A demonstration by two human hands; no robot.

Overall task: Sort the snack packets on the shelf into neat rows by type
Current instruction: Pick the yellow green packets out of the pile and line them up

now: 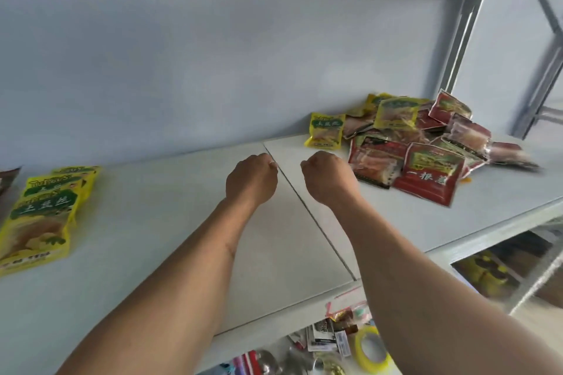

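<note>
Snack packets lie split: a yellow row at near left, a mixed red-and-yellow heap at far right. Both fists, left hand and right hand, hover curled and empty between them; next, I'd guess, comes a reach rightward.

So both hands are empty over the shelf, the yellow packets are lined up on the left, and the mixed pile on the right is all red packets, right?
Not quite. The head view shows the pile on the right holds yellow packets among the red ones. The rest stands: the left hand and right hand hold nothing over the shelf, and the yellow packets sit lined up on the left.
</note>
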